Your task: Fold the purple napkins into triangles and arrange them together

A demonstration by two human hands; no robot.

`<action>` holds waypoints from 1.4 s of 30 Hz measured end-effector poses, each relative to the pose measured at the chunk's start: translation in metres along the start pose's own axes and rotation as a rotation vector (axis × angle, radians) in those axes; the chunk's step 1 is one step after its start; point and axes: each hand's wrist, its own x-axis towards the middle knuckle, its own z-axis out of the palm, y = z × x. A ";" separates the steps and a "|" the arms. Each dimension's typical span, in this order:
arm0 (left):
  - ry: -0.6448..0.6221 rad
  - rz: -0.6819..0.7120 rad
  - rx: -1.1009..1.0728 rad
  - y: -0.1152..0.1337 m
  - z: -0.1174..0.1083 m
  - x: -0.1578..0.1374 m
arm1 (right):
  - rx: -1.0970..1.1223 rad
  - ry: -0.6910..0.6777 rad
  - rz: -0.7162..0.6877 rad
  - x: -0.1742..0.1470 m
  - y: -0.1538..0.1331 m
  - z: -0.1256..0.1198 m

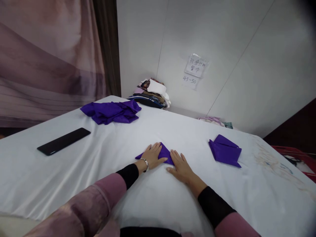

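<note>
My left hand (153,157) lies flat, fingers stretched out and thumb spread, on the folded purple cloth (166,152) and covers part of it. My right hand (181,167) is flat as well, thumb held away, its fingertips at the cloth's right corner. So the cloth sits under my left hand and reaches across to my right, on the white-covered tabletop (98,174). Out to the left of my left hand lies a flat black object (64,141); beyond that, a crumpled purple heap (112,112). To the right of my right hand, well apart, rests another folded purple piece (225,151).
</note>
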 end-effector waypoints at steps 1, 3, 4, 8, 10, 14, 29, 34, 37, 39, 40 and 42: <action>-0.008 -0.004 -0.009 0.000 0.000 0.001 | -0.005 -0.001 0.009 -0.005 0.002 0.000; -0.028 -0.019 -0.036 0.000 -0.002 0.002 | -0.019 -0.006 0.026 -0.016 0.005 0.000; -0.038 -0.031 -0.053 0.001 -0.003 0.003 | -0.025 -0.011 0.034 -0.021 0.007 -0.001; -0.047 -0.090 -0.095 0.003 -0.011 0.010 | 0.077 -0.009 0.107 -0.040 0.022 -0.003; -0.035 -0.106 -0.093 0.003 -0.016 0.013 | 0.246 0.068 0.191 -0.046 0.031 -0.004; 0.018 -0.157 -0.069 0.002 -0.026 0.022 | 0.619 0.312 0.341 -0.047 0.042 -0.005; -0.079 -0.344 -0.240 -0.004 -0.043 0.048 | 0.457 0.096 0.352 0.004 0.019 -0.028; -0.051 -0.161 -0.383 0.005 -0.072 0.038 | 0.461 0.043 0.300 0.010 0.015 -0.033; 0.047 -0.030 -0.423 0.019 -0.096 0.026 | 0.478 0.203 0.259 0.015 0.015 -0.038; 0.148 0.139 -0.401 0.027 -0.105 0.016 | 0.423 0.392 0.221 0.020 0.016 -0.042; 0.182 0.257 -0.361 0.030 -0.105 0.010 | 0.372 0.470 0.194 0.022 0.017 -0.044; 0.203 0.501 -0.232 0.034 -0.095 -0.001 | 0.248 0.547 0.144 0.026 0.021 -0.044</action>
